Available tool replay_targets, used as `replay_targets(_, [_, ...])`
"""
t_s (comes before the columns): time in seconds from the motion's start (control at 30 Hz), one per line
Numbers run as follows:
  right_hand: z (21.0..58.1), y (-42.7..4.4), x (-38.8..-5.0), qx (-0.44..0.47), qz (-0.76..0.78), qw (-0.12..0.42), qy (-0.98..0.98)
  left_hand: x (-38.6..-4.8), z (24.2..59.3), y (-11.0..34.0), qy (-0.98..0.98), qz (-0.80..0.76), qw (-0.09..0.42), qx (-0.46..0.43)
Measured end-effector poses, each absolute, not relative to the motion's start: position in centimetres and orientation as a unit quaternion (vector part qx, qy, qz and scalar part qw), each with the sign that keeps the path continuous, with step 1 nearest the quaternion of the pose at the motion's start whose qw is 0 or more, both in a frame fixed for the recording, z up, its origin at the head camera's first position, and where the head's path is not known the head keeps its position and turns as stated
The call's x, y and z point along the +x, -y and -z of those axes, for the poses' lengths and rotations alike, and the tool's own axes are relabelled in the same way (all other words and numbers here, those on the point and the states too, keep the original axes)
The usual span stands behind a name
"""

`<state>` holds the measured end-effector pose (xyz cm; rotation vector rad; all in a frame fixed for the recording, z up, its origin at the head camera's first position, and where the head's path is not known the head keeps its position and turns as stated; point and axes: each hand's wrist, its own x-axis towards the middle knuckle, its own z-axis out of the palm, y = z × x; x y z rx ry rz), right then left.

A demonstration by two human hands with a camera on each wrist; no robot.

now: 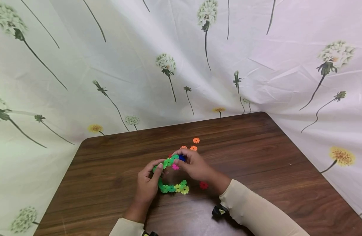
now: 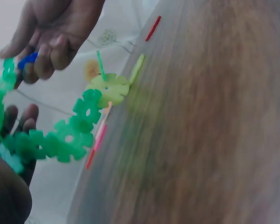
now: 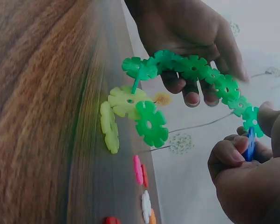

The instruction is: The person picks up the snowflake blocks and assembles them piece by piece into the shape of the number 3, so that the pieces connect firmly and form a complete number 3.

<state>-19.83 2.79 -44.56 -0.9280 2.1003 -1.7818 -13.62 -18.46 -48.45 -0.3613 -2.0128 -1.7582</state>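
A curved chain of green notched discs (image 1: 168, 162) (image 3: 227, 88) is held up between both hands, with yellow discs (image 1: 181, 188) (image 2: 108, 88) at its lower end. My left hand (image 1: 147, 183) (image 3: 188, 32) grips the chain along its left bend, thumb on top. At the chain's other end my right hand (image 1: 197, 166) (image 2: 60, 32) pinches a blue disc (image 1: 182, 158) (image 3: 249, 144) against the last green disc. Whether the blue disc is slotted into the green one, I cannot tell.
Orange discs (image 1: 196, 140) lie on the brown table (image 1: 110, 170) beyond the hands. A pink disc (image 1: 175, 167) is beneath the right hand, and a red disc (image 1: 203, 185) sits near the right wrist. A flower-patterned cloth (image 1: 124, 65) hangs behind the table.
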Motion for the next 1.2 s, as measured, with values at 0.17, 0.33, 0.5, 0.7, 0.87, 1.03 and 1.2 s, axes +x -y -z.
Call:
replay_targets(0.17, [44.38,-2.38,-19.27,-0.345,0.583,0.113,-0.727,-13.71,48.18,17.74,0.722,0.63,0.249,-0.141])
replay_targets(0.33, [44.29,-2.17,-19.07,-0.348,0.578,0.117,-0.729,-13.62,48.11,17.46,0.728,0.604,0.281,-0.162])
replay_targets(0.5, [44.14,-2.18,-19.05,-0.344,0.576,0.117,-0.733,-13.6,48.03,17.41,0.732,0.584,0.3,-0.182])
replay_targets(0.7, [44.19,-2.18,-19.12,-0.355,0.566,0.096,-0.738,-13.83,48.22,17.35,0.726,0.585,0.309,-0.188])
replay_targets(0.87, [44.16,-2.15,-19.03,-0.388,0.518,0.038,-0.761,-14.03,48.44,17.3,0.721,0.594,0.305,-0.184])
replay_targets(1.03, [44.23,-2.07,-18.84,-0.38,0.524,0.038,-0.761,-14.2,48.73,17.36,0.717,0.602,0.302,-0.179])
replay_targets(1.2, [44.37,-2.02,-18.82,-0.401,0.509,0.001,-0.762,-14.23,48.8,17.47,0.72,0.601,0.296,-0.179])
